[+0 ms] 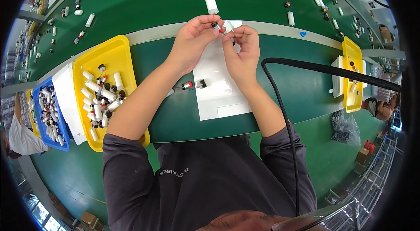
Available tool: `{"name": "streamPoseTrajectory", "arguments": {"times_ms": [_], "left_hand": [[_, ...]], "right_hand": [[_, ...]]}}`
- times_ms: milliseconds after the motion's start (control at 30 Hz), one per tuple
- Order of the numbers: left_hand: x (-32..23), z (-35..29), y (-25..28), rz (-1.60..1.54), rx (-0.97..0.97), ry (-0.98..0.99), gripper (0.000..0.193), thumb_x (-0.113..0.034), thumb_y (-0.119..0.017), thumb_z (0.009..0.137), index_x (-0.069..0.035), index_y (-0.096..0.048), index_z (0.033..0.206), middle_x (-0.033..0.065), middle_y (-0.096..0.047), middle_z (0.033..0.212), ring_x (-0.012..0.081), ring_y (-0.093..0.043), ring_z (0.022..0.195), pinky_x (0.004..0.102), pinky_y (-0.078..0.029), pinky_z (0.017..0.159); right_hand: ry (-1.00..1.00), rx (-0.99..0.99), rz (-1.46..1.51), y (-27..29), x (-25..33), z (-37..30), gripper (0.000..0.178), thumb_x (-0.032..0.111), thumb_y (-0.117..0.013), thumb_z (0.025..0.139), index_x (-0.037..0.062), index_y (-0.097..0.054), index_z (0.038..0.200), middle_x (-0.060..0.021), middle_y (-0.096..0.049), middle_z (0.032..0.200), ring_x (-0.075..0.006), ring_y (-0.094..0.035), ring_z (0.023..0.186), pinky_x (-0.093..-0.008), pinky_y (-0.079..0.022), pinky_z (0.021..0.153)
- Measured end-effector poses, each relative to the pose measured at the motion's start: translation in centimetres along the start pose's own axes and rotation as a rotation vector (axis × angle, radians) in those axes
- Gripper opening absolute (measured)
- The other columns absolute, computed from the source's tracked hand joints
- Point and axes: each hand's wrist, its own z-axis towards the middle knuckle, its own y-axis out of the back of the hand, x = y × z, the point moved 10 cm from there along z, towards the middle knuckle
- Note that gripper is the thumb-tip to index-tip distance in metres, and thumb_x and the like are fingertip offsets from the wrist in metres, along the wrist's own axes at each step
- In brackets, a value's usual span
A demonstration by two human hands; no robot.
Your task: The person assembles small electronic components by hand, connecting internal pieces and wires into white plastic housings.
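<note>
A small red, black and silver cylindrical part (216, 26) is clamped between the thumb and fingertips of the left hand (189, 40). Close beside it, the thumb and fingers of the right hand (240, 51) are drawn together near the part's right end; whether anything is gripped there cannot be told. Just beyond the left fingertips, a white plastic cylinder (210, 2) with a thin tip is seen. Below both hands, a glossy white sheet (214, 99) is spread on the dark green bench (284, 86). Nearer the body than the left hand, a red and black wired piece (187, 85) is placed at the sheet's left edge, beside a short black cap (201, 83). To the right of the right hand, a black sleeved cable (323, 67) is stretched across the bench. Left of the left hand, a yellow plastic tray (124, 51) is filled with white cylinders and black caps; farther left, a similarly loaded blue plastic tray (64, 140) is seen. Far to the right of the right hand, another yellow tray (347, 51) is set.
</note>
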Motion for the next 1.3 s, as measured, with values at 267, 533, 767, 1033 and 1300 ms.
{"name": "streamPoseTrajectory", "arguments": {"times_ms": [267,533,767,1033,1300], "left_hand": [[-0.7,-0.2,0.2,0.04,-0.037,-0.048,0.036,0.006,-0.067,0.092,0.002,-0.06,0.127,0.0117,-0.068,0.122,0.0169,-0.066,0.11,0.0315,-0.053,0.101],[-1.2,0.1,0.3,0.189,0.04,-0.08,0.037,0.008,-0.068,0.09,0.001,-0.063,0.126,0.0114,-0.069,0.124,0.0157,-0.068,0.107,0.0295,-0.055,0.097],[-0.8,0.1,-0.9,0.307,0.113,-0.059,0.038,0.01,-0.068,0.088,0.002,-0.063,0.125,0.0118,-0.068,0.123,0.0158,-0.067,0.108,0.0288,-0.057,0.095],[-0.4,-0.5,-1.3,0.347,0.155,-0.02,0.041,0.009,-0.068,0.089,0.003,-0.063,0.129,0.0121,-0.069,0.122,0.0161,-0.066,0.111,0.0288,-0.056,0.095],[-0.1,-0.2,-0.9,0.28,0.131,-0.036,0.033,-0.004,-0.067,0.096,0.001,-0.066,0.13,0.009,-0.072,0.118,0.0141,-0.068,0.105,0.0288,-0.055,0.096]], "right_hand": [[0.112,0.028,-0.115,-0.3,1.2,-0.5,0.024,0.003,-0.068,0.091,0.0045,-0.054,0.111,-0.0063,-0.065,0.098,-0.0162,-0.058,0.091,-0.0318,-0.049,0.086],[0.037,0.088,0.193,1.4,1.4,1.8,0.009,-0.001,-0.069,0.092,0.0004,-0.063,0.098,-0.0056,-0.064,0.099,-0.0084,-0.06,0.093,-0.0238,-0.049,0.079],[-0.415,0.198,0.324,-0.4,-1.4,1.6,0.008,0.0,-0.069,0.091,0.0007,-0.066,0.098,-0.0032,-0.067,0.09,-0.0093,-0.059,0.077,-0.0242,-0.048,0.072],[-0.355,0.181,0.255,0.0,-1.3,1.7,0.008,0.002,-0.072,0.092,0.0001,-0.067,0.097,-0.0009,-0.069,0.086,-0.0054,-0.061,0.076,-0.021,-0.05,0.072],[-0.061,0.027,0.074,1.3,0.1,1.2,0.007,0.003,-0.074,0.09,0.0013,-0.07,0.096,-0.0031,-0.068,0.096,-0.0087,-0.064,0.081,-0.0214,-0.05,0.07]]}}
